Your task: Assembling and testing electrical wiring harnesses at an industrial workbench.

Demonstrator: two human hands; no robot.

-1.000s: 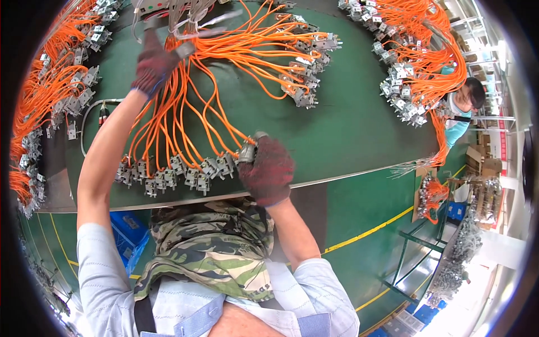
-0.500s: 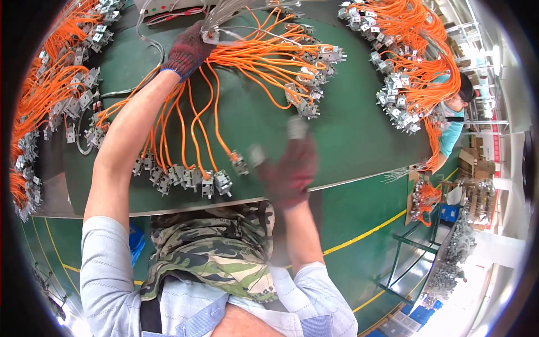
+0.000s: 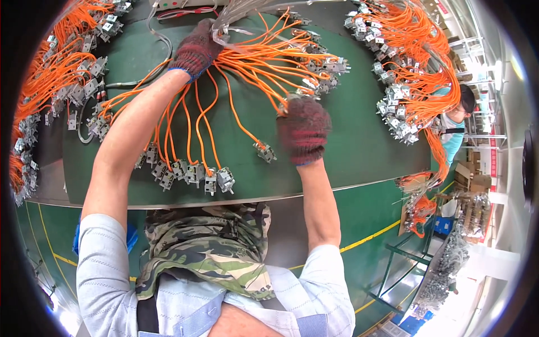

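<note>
A fan of orange wires with grey metal connectors on their ends spreads over a green table. My left hand, in a dark knitted glove, grips the gathered end of the bundle at the table's far side. My right hand, gloved the same, is closed on a grey connector on one orange wire right of the middle. A row of connectors lies near the table's front edge. One loose connector lies just left of my right hand.
More heaps of orange wires with connectors lie at the left and far right of the table. Another person stands past the right edge. Crates and racks with parts stand on the green floor at lower right.
My left hand slid right along the far edge to the gathered wire ends. My right hand rose from the front row of connectors toward the middle, carrying a connector.
</note>
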